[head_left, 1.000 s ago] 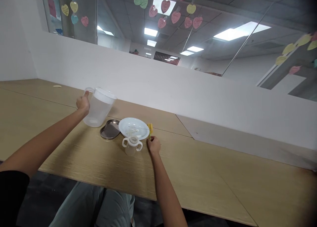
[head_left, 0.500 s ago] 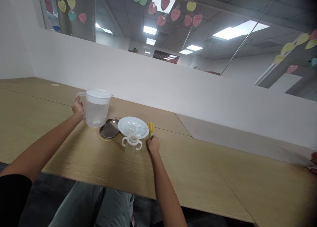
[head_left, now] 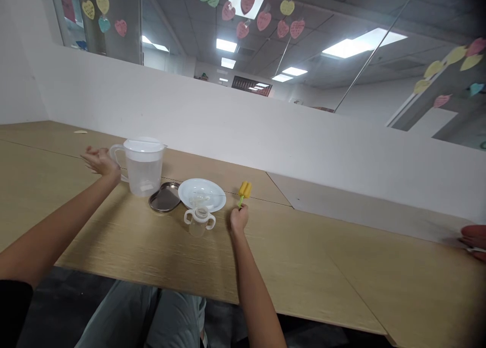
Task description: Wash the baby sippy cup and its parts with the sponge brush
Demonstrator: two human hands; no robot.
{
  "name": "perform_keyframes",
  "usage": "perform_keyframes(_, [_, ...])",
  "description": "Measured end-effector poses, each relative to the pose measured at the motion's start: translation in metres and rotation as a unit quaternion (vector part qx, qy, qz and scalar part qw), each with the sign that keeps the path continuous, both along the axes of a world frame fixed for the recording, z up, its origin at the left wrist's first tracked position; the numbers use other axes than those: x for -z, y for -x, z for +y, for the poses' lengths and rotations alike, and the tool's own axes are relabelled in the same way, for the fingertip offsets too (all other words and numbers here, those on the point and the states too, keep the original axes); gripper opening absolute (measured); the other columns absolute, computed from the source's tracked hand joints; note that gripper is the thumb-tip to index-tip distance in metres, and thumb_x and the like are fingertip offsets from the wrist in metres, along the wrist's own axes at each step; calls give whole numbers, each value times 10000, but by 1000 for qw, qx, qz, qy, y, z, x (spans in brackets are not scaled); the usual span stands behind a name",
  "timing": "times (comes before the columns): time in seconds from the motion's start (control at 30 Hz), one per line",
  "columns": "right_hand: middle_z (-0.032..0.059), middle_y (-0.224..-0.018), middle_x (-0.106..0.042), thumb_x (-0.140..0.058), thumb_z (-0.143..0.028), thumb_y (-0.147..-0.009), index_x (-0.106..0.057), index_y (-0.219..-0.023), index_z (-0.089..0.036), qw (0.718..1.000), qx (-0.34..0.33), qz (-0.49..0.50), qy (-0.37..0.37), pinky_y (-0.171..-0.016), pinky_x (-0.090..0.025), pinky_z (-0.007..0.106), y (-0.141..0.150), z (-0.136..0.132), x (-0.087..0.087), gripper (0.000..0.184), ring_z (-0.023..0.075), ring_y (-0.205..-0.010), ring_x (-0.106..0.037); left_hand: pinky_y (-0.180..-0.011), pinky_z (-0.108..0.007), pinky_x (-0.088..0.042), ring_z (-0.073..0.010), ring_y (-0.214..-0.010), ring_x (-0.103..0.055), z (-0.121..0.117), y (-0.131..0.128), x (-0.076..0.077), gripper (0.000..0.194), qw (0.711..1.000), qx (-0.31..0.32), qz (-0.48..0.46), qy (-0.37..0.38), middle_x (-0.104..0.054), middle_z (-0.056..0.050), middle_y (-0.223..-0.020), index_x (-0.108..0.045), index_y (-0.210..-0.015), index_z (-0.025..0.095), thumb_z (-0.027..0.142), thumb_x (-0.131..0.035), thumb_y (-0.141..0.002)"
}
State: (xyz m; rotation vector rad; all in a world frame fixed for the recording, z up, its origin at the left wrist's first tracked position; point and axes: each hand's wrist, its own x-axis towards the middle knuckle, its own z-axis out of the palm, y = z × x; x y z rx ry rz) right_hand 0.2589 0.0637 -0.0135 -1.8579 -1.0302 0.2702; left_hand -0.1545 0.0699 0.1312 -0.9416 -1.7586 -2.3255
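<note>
Fingers apart and holding nothing, my left hand (head_left: 99,161) is beside the handle of a clear plastic pitcher (head_left: 144,171) with a white lid. My right hand (head_left: 239,218) is closed on the green handle of a yellow sponge brush (head_left: 245,189), its head pointing up and away from me. Left of that hand stands a clear baby bottle (head_left: 198,225) with two white side handles and an uncapped mouth. Just behind the bottle is a white bowl (head_left: 186,191) with small clear pieces in it. A shallow round metal tray (head_left: 165,199) lies between pitcher and bowl.
The wooden table (head_left: 304,267) runs along a white wall (head_left: 212,125) with a window above it, dotted with heart-shaped notes. A reddish object (head_left: 474,231) is at the far right edge. A small pale scrap (head_left: 80,132) lies at the back left.
My left hand has let go of the pitcher's handle and moved left, its fingers now spread. My right hand has shifted slightly right with the sponge brush, away from the bowl.
</note>
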Motion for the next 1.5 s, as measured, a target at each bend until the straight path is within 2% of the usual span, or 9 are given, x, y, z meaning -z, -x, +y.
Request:
perform_keyframes(0.07, [129,-964,-689,-390,-202,-793,-561,-1056,-152,1000,6,4,-5,-713,-426,302,1,0,-2,317,263,-868,-635,-1009,-337,-341,-168,-1068,-462,-7,-16,-13,487,993,-90,42,-71,-504,-102,-1183,-397,-1219,78,69,-518,-747])
perform_keyframes(0.17, [127,-1001,-689,-382,-224,-814,-554,-1094,-149,1000,7,6,-9,-730,-422,290,4,-2,-5,338,255,-906,-632,-932,-301,-418,-165,-959,-552,-18,-60,-25,279,951,108,283,-63,-605,-74,-1054,-538,-1106,117,146,-478,-835])
perform_keyframes(0.23, [120,-1004,-690,-374,-232,-825,-546,-1125,-150,1000,6,6,-12,-735,-418,284,6,-5,-7,355,251,-915,-629,-856,-281,-457,-166,-877,-605,-21,-96,-21,233,834,326,439,68,-673,-46,-949,-617,-1035,153,210,-452,-880])
perform_keyframes(0.3, [115,-1007,-691,-366,-237,-834,-540,-1147,-151,1000,3,4,-15,-734,-415,282,8,-8,-9,368,247,-915,-628,-836,-274,-464,-183,-921,-635,-19,-130,-7,237,687,427,555,194,-710,-52,-1006,-671,-1013,172,238,-484,-884])
perform_keyframes(0.37, [111,-1011,-691,-359,-241,-844,-536,-1158,-151,1000,-1,-2,-17,-732,-414,280,9,-11,-12,372,242,-903,-629,-863,-275,-447,-196,-1001,-638,-13,-158,14,291,598,413,639,253,-716,-67,-1080,-705,-1030,189,147,-464,-873])
perform_keyframes(0.5, [101,-996,-691,-350,-251,-857,-539,-1150,-153,1000,-13,-18,-16,-728,-413,270,11,-14,-16,362,227,-891,-634,-797,-292,-436,-221,-942,-668,1,-191,46,361,520,329,726,306,-739,-90,-1023,-739,-1041,236,73,-523,-801])
perform_keyframes(0.7, [91,-982,-697,-338,-260,-860,-526,-1151,-158,1000,-21,-16,-14,-736,-417,271,11,-15,-18,361,227,-904,-637,-861,-357,-403,-240,-872,-677,15,-206,55,221,500,289,755,312,-742,-159,-911,-769,-878,183,92,-597,-773])
perform_keyframes(0.93, [99,-983,-700,-342,-252,-853,-522,-1153,-158,999,-28,-10,-13,-741,-415,273,12,-16,-20,363,231,-926,-630,-804,-315,-410,-214,-873,-685,25,-204,66,333,487,294,758,317,-741,-119,-991,-719,-1085,268,119,-590,-817])
perform_keyframes(1.5, [94,-981,-698,-346,-271,-847,-533,-1147,-163,999,-33,-16,-11,-738,-417,268,11,-14,-18,370,227,-918,-628,-877,-372,-339,-212,-768,-658,33,-210,66,192,493,270,795,229,-727,-106,-748,-639,-613,159,11,-609,-732])
